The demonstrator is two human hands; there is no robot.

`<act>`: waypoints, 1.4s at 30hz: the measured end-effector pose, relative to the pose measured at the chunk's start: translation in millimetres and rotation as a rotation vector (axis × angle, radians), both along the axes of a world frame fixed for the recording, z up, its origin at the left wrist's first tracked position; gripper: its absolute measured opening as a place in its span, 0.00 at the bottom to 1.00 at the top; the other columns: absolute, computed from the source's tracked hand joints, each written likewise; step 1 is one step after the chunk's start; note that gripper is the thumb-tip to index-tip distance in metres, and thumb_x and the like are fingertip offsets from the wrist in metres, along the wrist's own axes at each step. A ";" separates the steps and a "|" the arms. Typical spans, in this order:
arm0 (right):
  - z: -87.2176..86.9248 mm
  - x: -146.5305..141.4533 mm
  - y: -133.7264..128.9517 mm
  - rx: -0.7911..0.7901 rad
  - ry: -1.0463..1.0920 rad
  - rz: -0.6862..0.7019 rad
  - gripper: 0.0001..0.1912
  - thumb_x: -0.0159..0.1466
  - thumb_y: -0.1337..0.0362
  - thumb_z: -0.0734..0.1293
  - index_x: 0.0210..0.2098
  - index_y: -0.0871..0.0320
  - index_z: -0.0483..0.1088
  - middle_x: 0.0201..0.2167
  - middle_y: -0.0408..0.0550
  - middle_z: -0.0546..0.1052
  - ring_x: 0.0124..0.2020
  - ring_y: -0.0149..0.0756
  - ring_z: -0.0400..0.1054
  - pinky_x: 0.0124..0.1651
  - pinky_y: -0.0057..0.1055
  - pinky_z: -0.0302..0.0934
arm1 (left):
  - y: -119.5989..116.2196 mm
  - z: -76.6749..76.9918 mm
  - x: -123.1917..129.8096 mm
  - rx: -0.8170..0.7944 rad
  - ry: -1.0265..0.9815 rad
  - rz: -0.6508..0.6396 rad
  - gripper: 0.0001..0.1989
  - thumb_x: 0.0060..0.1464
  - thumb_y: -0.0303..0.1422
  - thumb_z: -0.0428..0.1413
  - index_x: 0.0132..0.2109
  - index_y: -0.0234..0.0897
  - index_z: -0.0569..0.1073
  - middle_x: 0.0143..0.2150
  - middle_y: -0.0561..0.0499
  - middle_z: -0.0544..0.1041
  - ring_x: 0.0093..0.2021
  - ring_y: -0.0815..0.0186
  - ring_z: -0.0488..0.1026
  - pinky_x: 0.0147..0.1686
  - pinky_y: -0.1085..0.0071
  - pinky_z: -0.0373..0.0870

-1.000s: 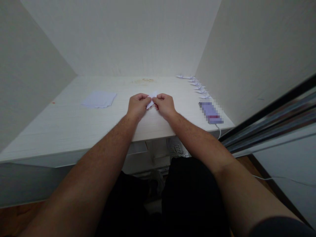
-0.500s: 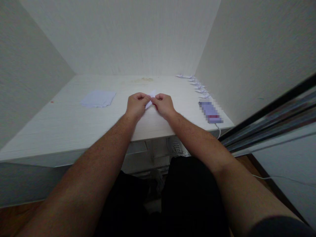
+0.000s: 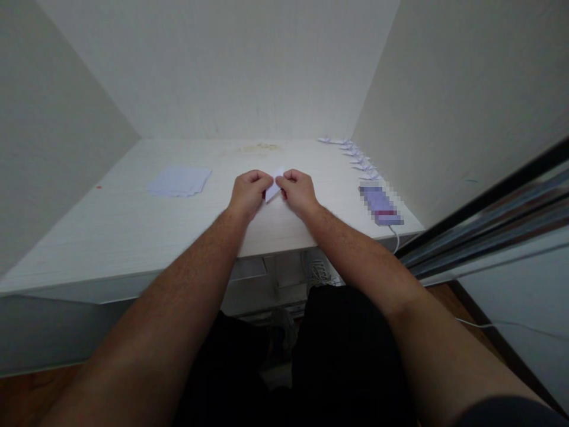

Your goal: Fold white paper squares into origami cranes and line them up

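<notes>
A small folded white paper (image 3: 272,191) is held over the middle of the white table (image 3: 178,237). My left hand (image 3: 249,191) pinches its left side between thumb and curled fingers. On the right side, my right hand (image 3: 299,191) grips the same paper in a similar pinch. The two thumbs are close together with a small gap between them. Part of the paper is hidden behind the fingers.
A stack of white paper sheets (image 3: 180,181) lies at the left. Several small folded paper pieces (image 3: 360,161) line the back right edge. A pixelated phone (image 3: 380,204) with a white cable (image 3: 395,240) lies at the right. Walls enclose the table.
The paper between my hands has changed angle, and more of its near pointed part shows. My hands appear slightly lower and further right, as the whole view has shifted a little.
</notes>
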State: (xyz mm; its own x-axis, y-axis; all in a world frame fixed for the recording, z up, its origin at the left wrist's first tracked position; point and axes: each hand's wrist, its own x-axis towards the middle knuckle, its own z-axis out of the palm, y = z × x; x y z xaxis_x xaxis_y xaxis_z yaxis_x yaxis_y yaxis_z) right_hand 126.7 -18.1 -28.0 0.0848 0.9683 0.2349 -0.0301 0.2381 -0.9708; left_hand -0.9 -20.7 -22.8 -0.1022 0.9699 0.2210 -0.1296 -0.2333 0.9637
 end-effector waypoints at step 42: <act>-2.1 2.3 -7.7 0.076 -0.134 0.007 0.04 0.55 0.65 0.69 0.31 0.55 0.71 0.25 0.38 0.73 0.23 0.28 0.65 0.28 0.25 0.60 | -11.6 14.6 -7.5 -0.159 -0.208 -0.131 0.06 0.40 0.27 0.61 0.27 0.36 0.70 0.26 0.51 0.74 0.27 0.67 0.72 0.30 0.69 0.74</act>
